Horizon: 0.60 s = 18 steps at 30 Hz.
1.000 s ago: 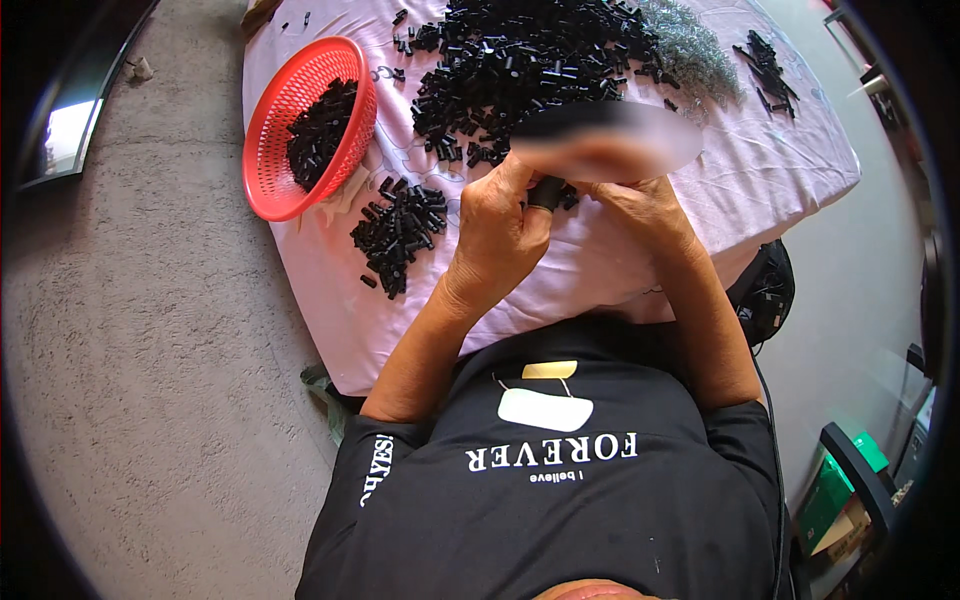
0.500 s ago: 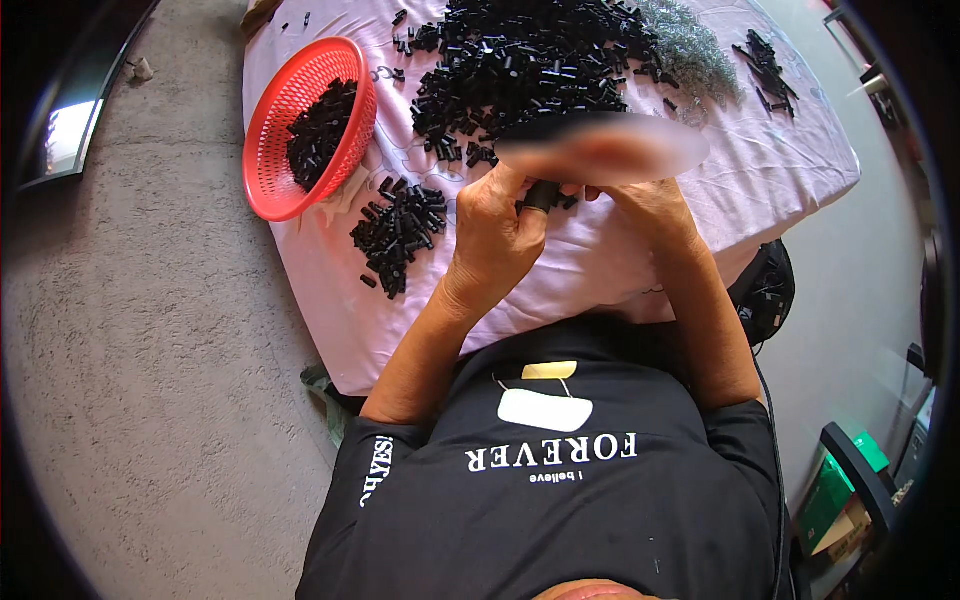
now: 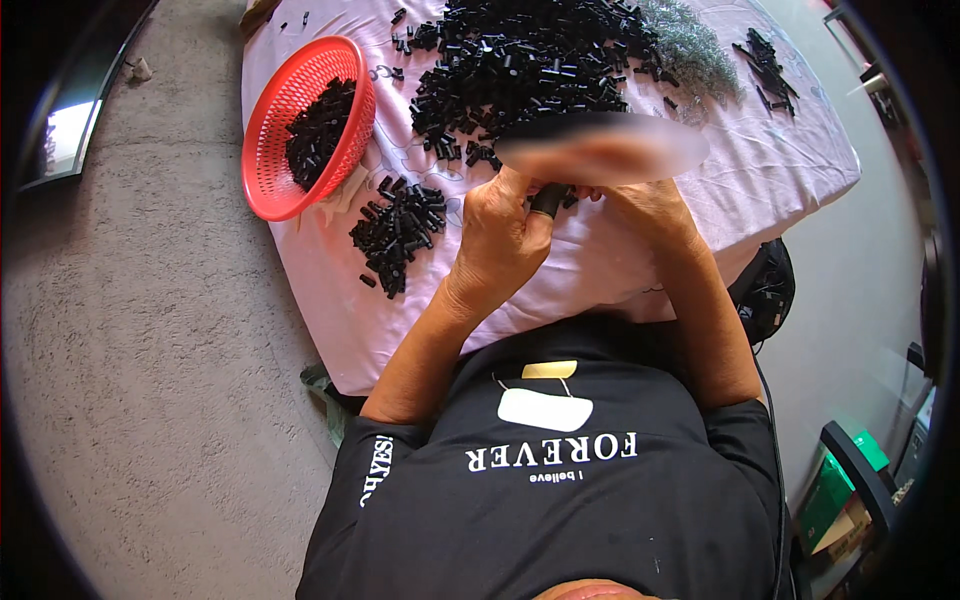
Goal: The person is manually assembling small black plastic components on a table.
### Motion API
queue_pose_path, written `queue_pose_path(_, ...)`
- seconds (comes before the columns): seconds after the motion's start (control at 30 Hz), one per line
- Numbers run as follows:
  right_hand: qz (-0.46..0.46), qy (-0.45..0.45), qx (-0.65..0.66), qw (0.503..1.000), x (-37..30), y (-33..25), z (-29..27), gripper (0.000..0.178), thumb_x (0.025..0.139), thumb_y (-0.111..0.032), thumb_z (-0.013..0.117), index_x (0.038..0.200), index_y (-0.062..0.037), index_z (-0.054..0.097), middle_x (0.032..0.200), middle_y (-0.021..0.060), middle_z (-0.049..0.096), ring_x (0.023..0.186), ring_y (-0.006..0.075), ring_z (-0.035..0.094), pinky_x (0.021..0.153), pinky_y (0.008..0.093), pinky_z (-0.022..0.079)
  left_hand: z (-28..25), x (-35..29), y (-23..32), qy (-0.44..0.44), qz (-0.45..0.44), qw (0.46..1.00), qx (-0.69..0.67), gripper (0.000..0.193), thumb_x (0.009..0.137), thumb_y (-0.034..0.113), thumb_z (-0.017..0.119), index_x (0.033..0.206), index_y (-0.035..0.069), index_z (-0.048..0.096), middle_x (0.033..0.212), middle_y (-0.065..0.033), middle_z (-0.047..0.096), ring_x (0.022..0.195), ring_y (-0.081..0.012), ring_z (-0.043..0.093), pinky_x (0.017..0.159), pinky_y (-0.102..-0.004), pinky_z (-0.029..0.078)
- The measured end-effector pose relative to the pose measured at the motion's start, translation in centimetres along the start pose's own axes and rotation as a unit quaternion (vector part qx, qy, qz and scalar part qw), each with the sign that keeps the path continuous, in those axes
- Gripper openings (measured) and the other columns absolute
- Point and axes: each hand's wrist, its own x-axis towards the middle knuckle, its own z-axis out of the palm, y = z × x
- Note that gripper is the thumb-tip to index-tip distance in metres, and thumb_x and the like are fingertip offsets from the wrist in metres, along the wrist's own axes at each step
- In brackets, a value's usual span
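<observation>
My left hand [image 3: 503, 222] and my right hand [image 3: 652, 208] meet over the near middle of the table. A black sleeve, looking like a finger cot, covers my left thumb [image 3: 546, 199]. Both hands are curled closed with fingertips close together, but a blurred patch covers most of the fingers. Whatever they grip cannot be made out. Just beyond them spreads a large heap of small black cylindrical pieces [image 3: 520, 75]. Left of my left hand lies a smaller pile of similar black pieces [image 3: 398, 232].
A tilted red plastic basket [image 3: 262, 150] holds more black pieces at the left. Silvery, wiry small parts [image 3: 690, 50] lie at the far right, beside thin black strips [image 3: 767, 72]. A pink cloth [image 3: 345, 330] covers the table. A black bag [image 3: 768, 295] hangs by its right edge.
My left hand has turned slightly, its covered thumb shifting a little to the right. My right hand stays nearly in place, and the piles look the same.
</observation>
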Motion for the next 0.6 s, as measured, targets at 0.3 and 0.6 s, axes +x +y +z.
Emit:
queue_pose_path(0.3, 0.0, -0.011, -0.011, 1.0, 0.0, 0.21, -0.1, 0.014, 0.093, -0.01, 0.067, 0.101, 0.001, 0.069, 0.08, 0.0011, 0.066, 0.071, 0.0058, 0.057, 0.065, 0.0211, 0.049, -0.11, 0.04, -0.05, -0.013, -0.007, 1.0, -0.021, 0.032, 0.081, -0.012, 0.06, 0.109, 0.003, 0.056, 0.089, -0.0169, 0.07, 0.084, -0.0302, 0.072, 0.07, -0.0343, 0.057)
queue_pose_path(0.6, 0.003, -0.029, -0.01, 1.0, 0.0, -0.05, -0.04, 0.014, 0.093, -0.01, 0.067, 0.1, 0.0012, 0.068, 0.081, 0.0006, 0.064, 0.072, 0.0057, 0.057, 0.066, 0.0212, 0.049, -0.29, -0.02, -0.01, -0.021, -0.005, 1.0, -0.02, 0.032, 0.081, -0.012, 0.059, 0.109, 0.003, 0.056, 0.088, -0.0176, 0.07, 0.084, -0.0313, 0.072, 0.068, -0.0352, 0.056)
